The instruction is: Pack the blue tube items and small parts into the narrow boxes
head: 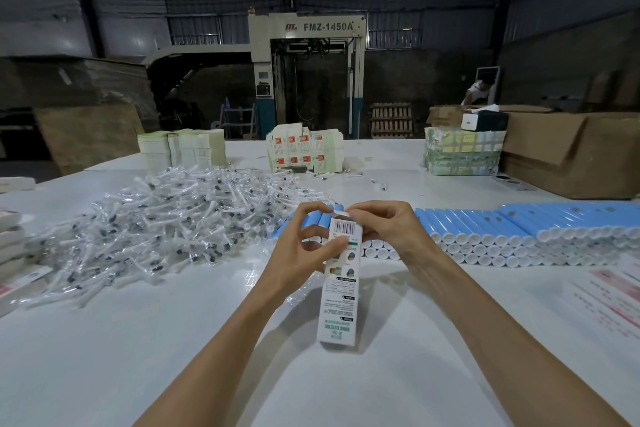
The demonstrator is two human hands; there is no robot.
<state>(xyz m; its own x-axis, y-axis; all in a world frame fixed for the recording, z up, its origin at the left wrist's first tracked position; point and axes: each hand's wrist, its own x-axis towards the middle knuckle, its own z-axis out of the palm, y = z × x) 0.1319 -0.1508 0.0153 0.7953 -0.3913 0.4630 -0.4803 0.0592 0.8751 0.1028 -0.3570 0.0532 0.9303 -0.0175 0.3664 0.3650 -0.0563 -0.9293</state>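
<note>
Closing step, by appearance: L hand (301,246) grips box (341,288); R hand (384,229) fingers (362,210) pinch top flap (341,216). Next, prob.: tuck flap in.

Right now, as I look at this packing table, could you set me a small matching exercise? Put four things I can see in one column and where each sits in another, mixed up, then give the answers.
Things:
1. narrow box
2. blue tubes
3. wrapped small parts
4. brown carton

Places:
A. heaped loosely on the left of the table
B. at the far right edge
C. gripped by the left hand, with the right hand pinching its top flap
D. stacked in rows on the right

Pairs: 1-C, 2-D, 3-A, 4-B.
</note>
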